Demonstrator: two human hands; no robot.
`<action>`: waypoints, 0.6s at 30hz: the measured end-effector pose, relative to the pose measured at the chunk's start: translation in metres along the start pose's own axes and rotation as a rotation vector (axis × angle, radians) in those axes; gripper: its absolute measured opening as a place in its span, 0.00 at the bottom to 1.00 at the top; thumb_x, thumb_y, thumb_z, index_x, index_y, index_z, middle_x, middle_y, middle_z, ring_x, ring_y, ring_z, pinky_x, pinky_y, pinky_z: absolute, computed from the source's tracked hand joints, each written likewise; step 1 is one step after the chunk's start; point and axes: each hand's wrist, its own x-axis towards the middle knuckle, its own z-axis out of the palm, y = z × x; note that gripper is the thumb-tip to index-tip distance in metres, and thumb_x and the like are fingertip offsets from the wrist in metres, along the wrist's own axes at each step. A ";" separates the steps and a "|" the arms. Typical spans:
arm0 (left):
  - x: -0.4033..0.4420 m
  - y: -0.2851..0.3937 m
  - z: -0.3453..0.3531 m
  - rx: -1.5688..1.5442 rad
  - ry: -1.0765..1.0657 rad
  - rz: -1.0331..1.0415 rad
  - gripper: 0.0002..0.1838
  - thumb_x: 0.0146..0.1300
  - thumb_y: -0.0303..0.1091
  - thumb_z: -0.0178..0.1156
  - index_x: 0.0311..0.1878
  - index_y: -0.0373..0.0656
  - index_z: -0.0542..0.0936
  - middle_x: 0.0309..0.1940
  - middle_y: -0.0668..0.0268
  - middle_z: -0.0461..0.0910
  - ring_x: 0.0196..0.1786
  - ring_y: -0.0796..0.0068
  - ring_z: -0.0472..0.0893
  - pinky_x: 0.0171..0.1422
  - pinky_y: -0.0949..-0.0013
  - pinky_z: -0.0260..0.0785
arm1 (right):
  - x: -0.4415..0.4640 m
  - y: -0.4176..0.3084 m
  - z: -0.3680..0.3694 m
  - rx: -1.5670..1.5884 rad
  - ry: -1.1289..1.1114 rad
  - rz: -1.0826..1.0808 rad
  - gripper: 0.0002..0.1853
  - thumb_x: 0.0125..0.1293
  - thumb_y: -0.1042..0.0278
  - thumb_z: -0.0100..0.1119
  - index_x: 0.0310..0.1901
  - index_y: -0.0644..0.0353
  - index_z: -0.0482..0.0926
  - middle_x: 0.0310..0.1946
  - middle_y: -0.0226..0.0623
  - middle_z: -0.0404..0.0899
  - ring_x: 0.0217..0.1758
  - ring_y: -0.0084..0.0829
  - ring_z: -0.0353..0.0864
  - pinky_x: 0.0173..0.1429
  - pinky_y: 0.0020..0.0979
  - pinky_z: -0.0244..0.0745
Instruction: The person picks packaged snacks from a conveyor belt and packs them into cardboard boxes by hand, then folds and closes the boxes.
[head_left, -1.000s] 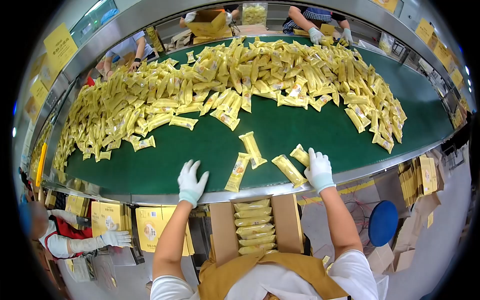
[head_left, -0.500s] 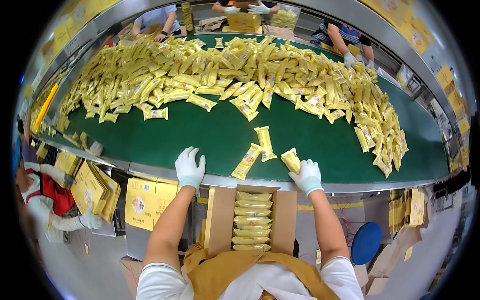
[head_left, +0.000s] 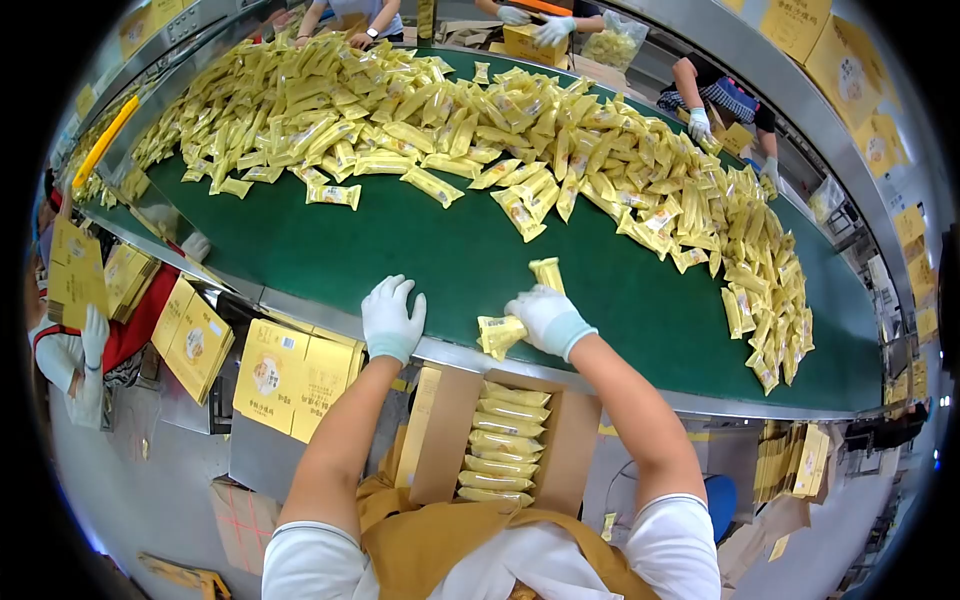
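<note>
My gloved left hand [head_left: 393, 318] rests near the front edge of the green belt [head_left: 270, 240], fingers spread, holding nothing. My gloved right hand [head_left: 545, 318] is bent over a yellow packet [head_left: 498, 336] at the belt's front edge; its fingertips are partly hidden. Another packet [head_left: 547, 273] sticks out just beyond that hand. Below the belt, in front of my body, an open cardboard box [head_left: 440, 440] holds a row of several yellow packets [head_left: 502, 428]. A large heap of packets [head_left: 430, 110] covers the far part of the belt.
Flat yellow cartons [head_left: 290, 375] stand left of my left arm. A co-worker at the left [head_left: 95, 340] handles cartons. Other people's gloved hands [head_left: 699, 124] are across the belt. A blue stool [head_left: 720, 505] is at the right, and a metal rail [head_left: 800, 405] edges the belt.
My right hand has moved left from the belt's right side over the packets near the middle. My left hand has stayed open near the edge. The view has turned somewhat.
</note>
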 end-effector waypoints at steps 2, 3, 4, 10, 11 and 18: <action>0.000 -0.001 0.000 0.006 -0.028 -0.015 0.16 0.66 0.43 0.62 0.52 0.46 0.84 0.58 0.62 0.81 0.66 0.59 0.76 0.69 0.54 0.65 | -0.011 -0.005 -0.009 0.051 -0.151 0.166 0.08 0.60 0.67 0.63 0.41 0.53 0.80 0.42 0.40 0.85 0.51 0.41 0.85 0.53 0.42 0.77; 0.000 -0.001 0.000 0.009 -0.045 -0.021 0.17 0.66 0.44 0.61 0.53 0.46 0.84 0.58 0.63 0.81 0.67 0.60 0.75 0.69 0.54 0.64 | -0.019 -0.002 -0.008 -0.013 -0.129 0.242 0.08 0.60 0.68 0.63 0.41 0.53 0.80 0.41 0.40 0.84 0.50 0.41 0.85 0.53 0.42 0.77; 0.000 -0.001 0.001 0.010 -0.037 -0.016 0.16 0.66 0.44 0.62 0.52 0.46 0.84 0.58 0.63 0.81 0.67 0.60 0.75 0.69 0.54 0.65 | -0.032 0.004 -0.008 -0.079 -0.107 0.317 0.08 0.59 0.68 0.63 0.40 0.54 0.79 0.40 0.40 0.84 0.48 0.41 0.85 0.52 0.42 0.77; 0.000 -0.002 0.002 0.017 -0.035 -0.002 0.17 0.66 0.43 0.62 0.53 0.46 0.83 0.58 0.62 0.81 0.67 0.59 0.75 0.68 0.53 0.64 | -0.112 0.026 0.016 -0.283 0.183 0.401 0.31 0.54 0.55 0.72 0.57 0.59 0.75 0.45 0.40 0.78 0.51 0.42 0.78 0.59 0.43 0.72; 0.000 -0.002 0.003 0.023 -0.039 -0.003 0.17 0.66 0.43 0.62 0.53 0.46 0.83 0.58 0.62 0.81 0.67 0.59 0.75 0.68 0.53 0.64 | -0.116 0.016 0.008 -0.229 0.176 0.389 0.37 0.53 0.51 0.74 0.62 0.60 0.73 0.49 0.41 0.77 0.54 0.43 0.76 0.61 0.44 0.70; -0.001 -0.003 0.004 0.023 -0.037 -0.001 0.17 0.66 0.42 0.62 0.53 0.46 0.83 0.59 0.62 0.81 0.67 0.59 0.75 0.69 0.53 0.64 | -0.092 0.025 -0.021 -0.023 -0.214 0.548 0.52 0.44 0.33 0.74 0.64 0.66 0.74 0.62 0.52 0.73 0.59 0.48 0.72 0.66 0.45 0.66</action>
